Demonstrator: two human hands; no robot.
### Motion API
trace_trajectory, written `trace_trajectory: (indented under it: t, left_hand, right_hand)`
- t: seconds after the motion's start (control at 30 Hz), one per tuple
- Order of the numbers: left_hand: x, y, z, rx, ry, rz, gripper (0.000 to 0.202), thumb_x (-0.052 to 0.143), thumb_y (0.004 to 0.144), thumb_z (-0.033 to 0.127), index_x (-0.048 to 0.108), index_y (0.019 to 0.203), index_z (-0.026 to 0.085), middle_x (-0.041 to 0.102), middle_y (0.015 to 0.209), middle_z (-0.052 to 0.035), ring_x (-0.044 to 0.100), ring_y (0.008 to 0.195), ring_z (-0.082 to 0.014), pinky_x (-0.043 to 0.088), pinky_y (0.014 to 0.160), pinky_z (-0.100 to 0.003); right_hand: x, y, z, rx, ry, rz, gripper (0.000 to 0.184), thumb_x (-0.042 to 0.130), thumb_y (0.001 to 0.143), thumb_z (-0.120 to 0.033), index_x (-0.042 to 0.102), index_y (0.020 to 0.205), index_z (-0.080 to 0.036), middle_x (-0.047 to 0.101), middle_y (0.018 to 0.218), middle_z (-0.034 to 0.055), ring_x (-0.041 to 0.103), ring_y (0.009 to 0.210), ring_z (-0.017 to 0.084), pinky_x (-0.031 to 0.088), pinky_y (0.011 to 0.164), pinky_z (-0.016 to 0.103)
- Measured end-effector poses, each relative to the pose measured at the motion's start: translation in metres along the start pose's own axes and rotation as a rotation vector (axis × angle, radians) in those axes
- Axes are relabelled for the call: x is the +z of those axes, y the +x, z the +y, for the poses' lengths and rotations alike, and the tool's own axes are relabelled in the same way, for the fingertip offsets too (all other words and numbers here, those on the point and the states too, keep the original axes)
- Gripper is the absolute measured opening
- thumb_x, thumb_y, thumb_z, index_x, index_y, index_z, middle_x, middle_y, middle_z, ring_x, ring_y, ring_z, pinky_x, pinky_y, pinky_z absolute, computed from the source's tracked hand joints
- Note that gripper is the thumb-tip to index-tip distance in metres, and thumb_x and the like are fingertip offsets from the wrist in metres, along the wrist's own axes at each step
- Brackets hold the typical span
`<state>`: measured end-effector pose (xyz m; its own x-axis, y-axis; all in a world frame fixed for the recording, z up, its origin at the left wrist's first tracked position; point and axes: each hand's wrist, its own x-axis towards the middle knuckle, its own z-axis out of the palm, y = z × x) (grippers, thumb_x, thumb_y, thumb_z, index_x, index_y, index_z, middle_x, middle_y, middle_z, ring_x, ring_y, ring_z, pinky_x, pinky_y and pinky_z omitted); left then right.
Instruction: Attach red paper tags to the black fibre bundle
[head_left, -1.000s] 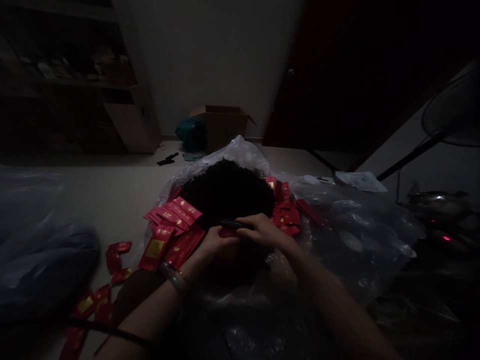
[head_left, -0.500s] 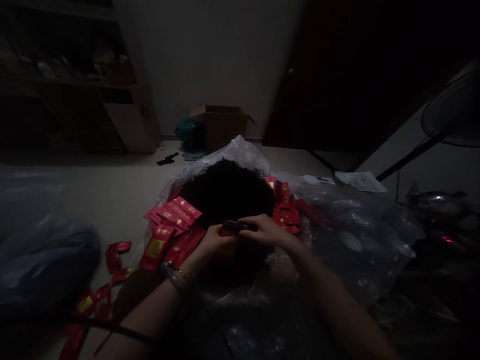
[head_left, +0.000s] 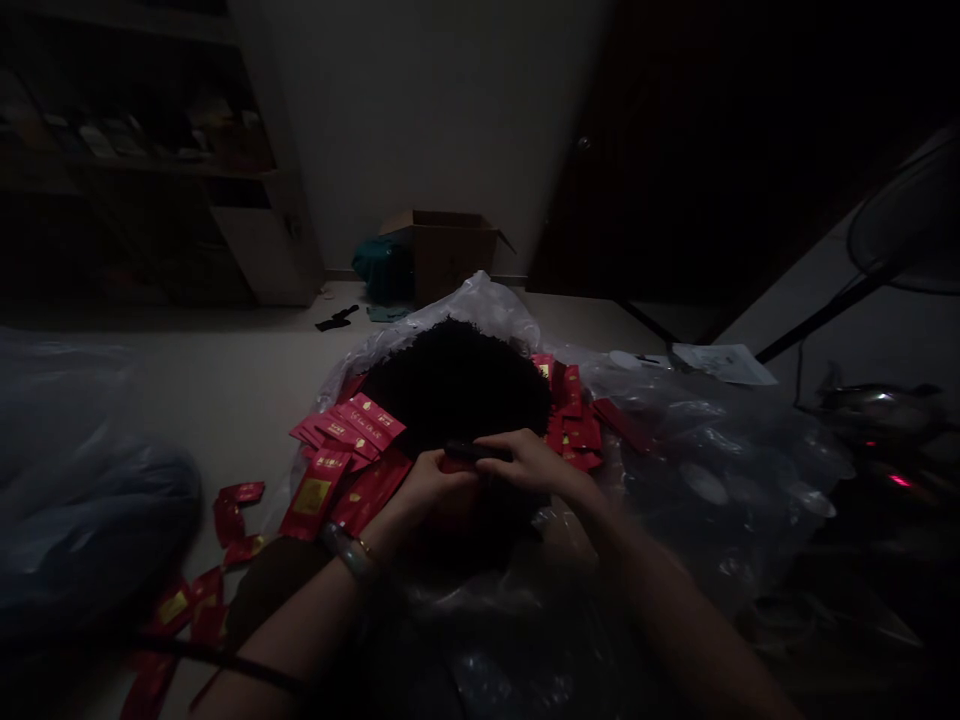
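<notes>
A heap of black, shaggy loose material [head_left: 454, 380] sits in front of me in an open clear plastic bag [head_left: 487, 292]. My left hand [head_left: 427, 483] is closed round a red packet [head_left: 452, 466], which is mostly in shadow. My right hand [head_left: 525, 460] pinches a dark, elongated object [head_left: 466, 450] at the packet's top edge; its kind is too dark to make out. Red packets with gold print [head_left: 349, 435] lie piled left of the heap, by my left wrist. Further red packets [head_left: 574, 420] rest on its right side.
Several red packets [head_left: 238, 515] are scattered on the floor at left, near a plastic-covered bundle [head_left: 90, 510]. Clear plastic sheeting [head_left: 720, 450] spreads to the right. A cardboard box [head_left: 454, 255] and a teal bag [head_left: 382, 268] stand by the wall. A stand fan [head_left: 907, 220] is at right.
Both hands stay almost in place over the packet, and the dark object sits at nearly the same spot. The whole view has shifted very slightly.
</notes>
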<state>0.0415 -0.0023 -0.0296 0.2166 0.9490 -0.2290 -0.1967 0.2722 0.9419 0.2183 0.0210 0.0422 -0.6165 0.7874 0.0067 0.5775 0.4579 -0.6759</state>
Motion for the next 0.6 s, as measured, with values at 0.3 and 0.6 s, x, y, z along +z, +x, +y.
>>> trace_trajectory:
  t: [0.3,0.6]
  left_hand:
    - [0.001,0.000,0.000,-0.034,0.037,0.027,0.035,0.082,0.049,0.022,0.069,0.079,0.009,0.070,0.070,-0.0048,0.063,0.062,-0.0167,0.048,0.062,-0.026]
    - [0.004,-0.007,0.012,-0.023,0.043,0.013,0.038,0.081,0.053,0.029,0.069,0.083,0.011,0.071,0.074,-0.0041,0.064,0.065,-0.0174,0.049,0.062,-0.026]
  right_hand:
    - [-0.001,0.002,-0.005,-0.008,-0.032,0.021,0.031,0.057,0.081,-0.030,0.068,0.108,-0.019,0.072,0.096,0.0048,0.066,0.083,0.021,0.046,0.069,0.027]
    - [0.006,0.003,0.007,-0.015,-0.144,0.061,0.031,0.056,0.083,-0.030,0.067,0.110,-0.020,0.072,0.101,0.0064,0.066,0.088,0.022,0.046,0.074,0.028]
